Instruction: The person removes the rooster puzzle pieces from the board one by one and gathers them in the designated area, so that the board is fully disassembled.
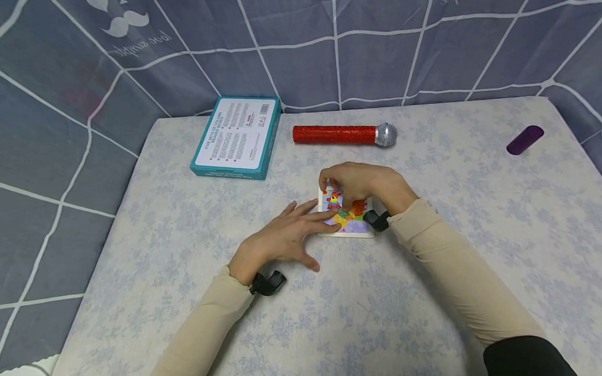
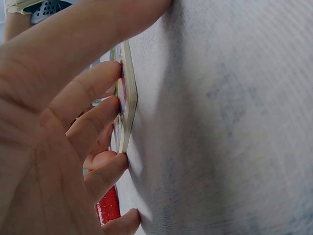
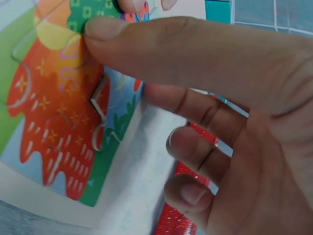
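Observation:
A small jigsaw puzzle (image 1: 359,226) with a colourful rooster picture and a pale border lies flat on the table. My left hand (image 1: 290,235) spreads over its left side: some fingertips rest on the picture, others at the edge, and the thumb points away from it. From above, my right hand (image 1: 363,183) reaches the far part. In the right wrist view its thumb lies on the picture and the index fingertip meets the far edge, pinching a blue-and-green puzzle piece (image 3: 120,100) with an uneven, raised-looking seam. The other right fingers curl loosely beside the board.
A red glittery toy microphone (image 1: 334,134) lies behind the puzzle. Left of that is a teal-and-white box (image 1: 236,135). A dark purple cylinder (image 1: 525,140) lies at the far right. A grey checked cloth (image 1: 297,72) hangs behind the table (image 1: 435,338).

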`<control>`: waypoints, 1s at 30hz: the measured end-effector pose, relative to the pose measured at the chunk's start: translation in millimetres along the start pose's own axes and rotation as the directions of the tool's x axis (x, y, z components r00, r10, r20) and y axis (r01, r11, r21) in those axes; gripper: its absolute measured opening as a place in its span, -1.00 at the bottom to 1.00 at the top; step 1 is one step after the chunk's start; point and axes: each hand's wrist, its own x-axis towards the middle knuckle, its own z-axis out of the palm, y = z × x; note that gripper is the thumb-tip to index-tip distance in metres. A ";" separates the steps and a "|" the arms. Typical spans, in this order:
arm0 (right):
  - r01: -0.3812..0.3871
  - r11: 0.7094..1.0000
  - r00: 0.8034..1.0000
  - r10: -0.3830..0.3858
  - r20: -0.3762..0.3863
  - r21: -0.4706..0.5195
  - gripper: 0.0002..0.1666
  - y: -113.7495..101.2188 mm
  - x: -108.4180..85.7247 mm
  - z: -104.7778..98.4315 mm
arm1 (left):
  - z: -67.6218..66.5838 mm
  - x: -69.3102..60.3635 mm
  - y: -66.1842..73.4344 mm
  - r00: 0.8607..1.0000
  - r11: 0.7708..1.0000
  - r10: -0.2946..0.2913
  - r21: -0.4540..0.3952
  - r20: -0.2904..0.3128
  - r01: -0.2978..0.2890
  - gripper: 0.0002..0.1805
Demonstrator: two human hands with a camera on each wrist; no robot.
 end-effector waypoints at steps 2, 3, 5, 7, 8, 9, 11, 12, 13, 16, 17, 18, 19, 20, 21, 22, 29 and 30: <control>-0.022 0.999 1.000 0.022 -0.006 -0.044 -0.43 -2.1 -0.1 -0.3 | 0.0 0.0 0.0 1.000 1.000 -0.002 -0.003 0.002 0.002 -0.04; -0.035 0.997 0.999 0.034 -0.012 -0.066 -0.44 -3.7 -0.6 -0.5 | 0.0 0.2 0.1 1.000 1.000 -0.002 -0.003 0.002 0.002 -0.04; -0.059 0.992 0.998 0.057 -0.024 -0.109 -0.44 -6.3 -1.3 -0.7 | 0.0 0.4 0.0 1.000 1.000 -0.003 -0.004 0.003 0.003 -0.04; -0.074 0.985 0.997 0.069 -0.039 -0.155 -0.45 -9.5 -1.7 -0.9 | -0.3 0.5 -0.2 1.000 1.000 -0.007 -0.005 0.006 0.007 -0.04; -0.079 0.981 0.996 0.072 -0.046 -0.176 -0.45 -11.2 -1.7 -0.9 | -0.4 0.7 -0.3 1.000 1.000 -0.008 -0.007 0.006 0.008 -0.04; -0.081 0.977 0.996 0.072 -0.051 -0.199 -0.45 -12.7 -1.7 -0.9 | -0.4 0.7 -0.4 1.000 1.000 -0.009 -0.007 0.006 0.009 -0.04; -0.079 0.967 0.996 0.067 -0.058 -0.242 -0.46 -16.0 -1.2 -0.8 | -0.5 0.8 -0.5 1.000 1.000 -0.013 -0.011 0.006 0.013 -0.04; -0.075 0.964 0.996 0.062 -0.057 -0.255 -0.47 -17.5 -0.8 -0.8 | -0.5 0.8 -0.6 1.000 1.000 -0.015 -0.011 0.005 0.015 -0.04; -0.070 0.961 0.997 0.058 -0.053 -0.266 -0.48 -18.5 -0.4 -0.8 | -0.4 0.9 -0.5 1.000 1.000 -0.015 -0.012 0.005 0.015 -0.04; -0.060 0.955 0.998 0.051 -0.037 -0.289 -0.55 -19.8 0.8 -0.8 | 0.7 1.2 -0.7 1.000 1.000 -0.011 -0.009 0.007 0.011 -0.04; -0.058 0.957 0.998 0.052 -0.028 -0.285 -0.57 -19.3 1.0 -0.8 | 1.3 1.2 -0.8 1.000 1.000 -0.010 -0.007 0.008 0.010 -0.04; -0.059 0.961 0.998 0.055 -0.023 -0.272 -0.58 -18.1 1.1 -0.7 | 1.8 1.2 -0.9 1.000 1.000 -0.010 -0.006 0.009 0.010 -0.04; -0.061 0.965 0.998 0.058 -0.018 -0.256 -0.58 -16.5 1.1 -0.7 | 2.2 1.2 -1.0 1.000 1.000 -0.009 -0.004 0.008 0.009 -0.04; -0.062 0.970 0.998 0.060 -0.017 -0.234 -0.58 -14.8 0.8 -0.7 | 2.5 1.2 -1.0 1.000 1.000 -0.009 -0.003 0.009 0.009 -0.04; -0.059 0.977 0.998 0.057 -0.015 -0.204 -0.56 -12.4 0.7 -0.5 | 2.6 1.1 -1.0 1.000 1.000 -0.010 -0.002 0.008 0.010 -0.04; -0.055 0.983 0.998 0.054 -0.014 -0.173 -0.53 -10.2 0.2 -0.3 | 2.6 0.9 -0.9 1.000 1.000 -0.012 -0.003 0.007 0.012 -0.04; 0.025 0.997 0.999 -0.029 -0.040 -0.079 -0.48 -1.2 -2.0 1.2 | 0.7 0.4 0.3 1.000 1.000 -0.012 0.000 0.001 0.012 -0.04; 0.033 0.997 0.998 -0.036 -0.045 -0.076 -0.51 -0.9 -1.8 1.2 | 0.5 0.3 0.3 1.000 1.000 -0.011 0.003 -0.001 0.011 -0.04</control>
